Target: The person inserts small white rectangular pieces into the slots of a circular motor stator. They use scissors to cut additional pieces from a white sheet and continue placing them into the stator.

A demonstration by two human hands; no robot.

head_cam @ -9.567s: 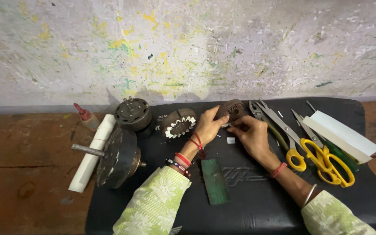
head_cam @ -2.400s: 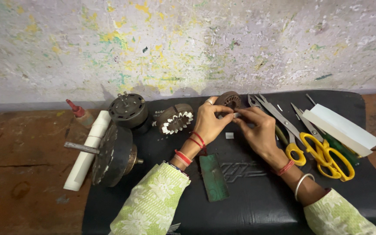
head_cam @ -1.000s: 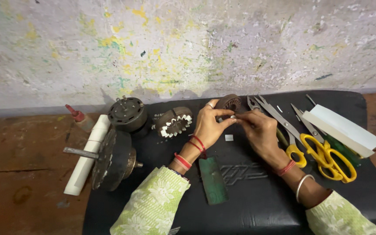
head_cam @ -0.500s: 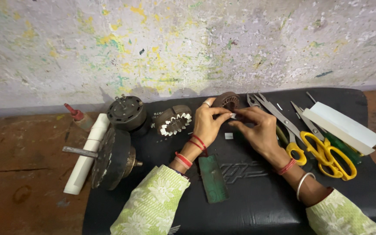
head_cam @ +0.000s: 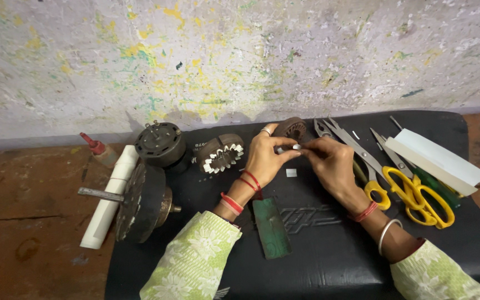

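Note:
My left hand (head_cam: 265, 157) and my right hand (head_cam: 329, 161) meet over the black mat (head_cam: 329, 261), both pinching a small white paper strip (head_cam: 288, 148) between their fingertips. Just behind them lies a dark round stator core (head_cam: 291, 128). A small white paper piece (head_cam: 291, 173) lies on the mat below the hands. A second stator with white slot liners (head_cam: 220, 154) rests left of my left hand.
A motor rotor with shaft (head_cam: 140, 201), a round motor cover (head_cam: 160, 144), a white tube (head_cam: 109, 195) and a small red-capped bottle (head_cam: 99, 150) lie at left. Yellow-handled scissors (head_cam: 415, 191), pliers (head_cam: 351, 153) and white paper sheets (head_cam: 437, 158) lie at right. A green flat piece (head_cam: 271, 228) lies nearer.
Both hands stay together at the same spot, with small finger movements on the white strip. The view has shifted slightly.

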